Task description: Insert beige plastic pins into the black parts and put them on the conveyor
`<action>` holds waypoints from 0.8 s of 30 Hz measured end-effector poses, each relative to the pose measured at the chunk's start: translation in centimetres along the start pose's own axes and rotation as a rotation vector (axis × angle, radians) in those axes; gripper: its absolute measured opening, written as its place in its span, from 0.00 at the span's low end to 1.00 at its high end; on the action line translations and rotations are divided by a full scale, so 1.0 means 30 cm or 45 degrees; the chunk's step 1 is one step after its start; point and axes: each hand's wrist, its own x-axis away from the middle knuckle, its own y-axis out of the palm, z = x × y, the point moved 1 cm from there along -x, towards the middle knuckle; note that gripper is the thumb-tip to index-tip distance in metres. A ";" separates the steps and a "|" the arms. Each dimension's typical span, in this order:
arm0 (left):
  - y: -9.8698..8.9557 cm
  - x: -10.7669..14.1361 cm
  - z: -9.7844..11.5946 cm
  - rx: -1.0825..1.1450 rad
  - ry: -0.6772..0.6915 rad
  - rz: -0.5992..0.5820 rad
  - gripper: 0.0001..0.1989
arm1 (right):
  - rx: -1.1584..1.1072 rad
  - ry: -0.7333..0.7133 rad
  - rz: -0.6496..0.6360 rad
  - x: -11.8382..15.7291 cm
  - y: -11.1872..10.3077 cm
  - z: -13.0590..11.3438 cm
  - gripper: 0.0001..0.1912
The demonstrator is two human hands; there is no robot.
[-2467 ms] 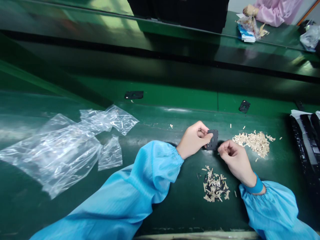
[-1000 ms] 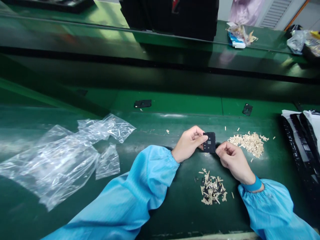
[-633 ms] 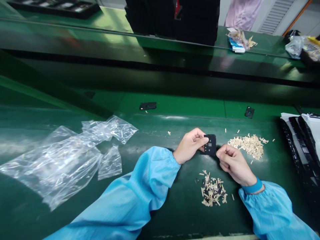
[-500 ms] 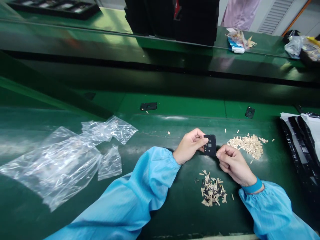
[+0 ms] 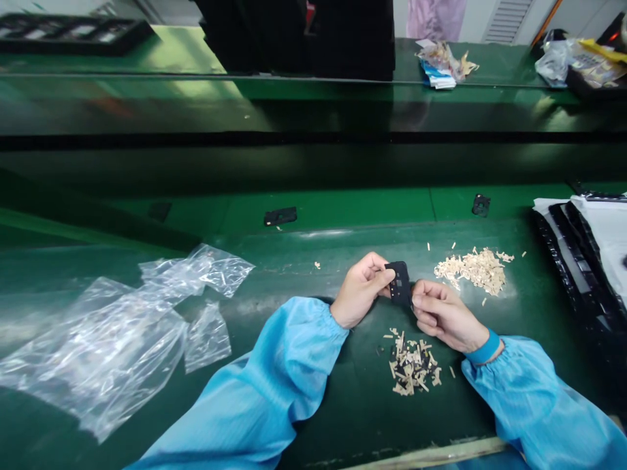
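Observation:
A small flat black plate with square openings is pinched at its left edge by my left hand. At the plate's lower right edge is my right hand, its fingers closed; whatever they grip is too small to make out. Below the plate lies a mixed pile of beige and black slivers. A larger pile of beige pieces spreads beyond my right hand.
Crumpled clear plastic bags cover the left side. Black parts in white wrapping stand at the right. Two black plates lie farther back. A raised shelf crosses behind, holding a black stack.
The view has shifted, so the table things appear moved left. The black plate is tilted a little more, and my right hand's fingers are now right against its edge.

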 end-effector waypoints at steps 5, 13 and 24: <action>0.001 0.005 -0.003 -0.027 0.047 0.063 0.27 | -0.037 -0.009 0.022 -0.006 0.011 -0.006 0.16; -0.005 0.005 -0.008 -0.043 0.075 0.076 0.26 | 0.023 -0.172 0.142 -0.006 0.012 -0.028 0.15; -0.008 -0.002 0.000 -0.139 0.294 0.023 0.22 | 0.034 -0.219 0.300 -0.016 -0.020 -0.046 0.18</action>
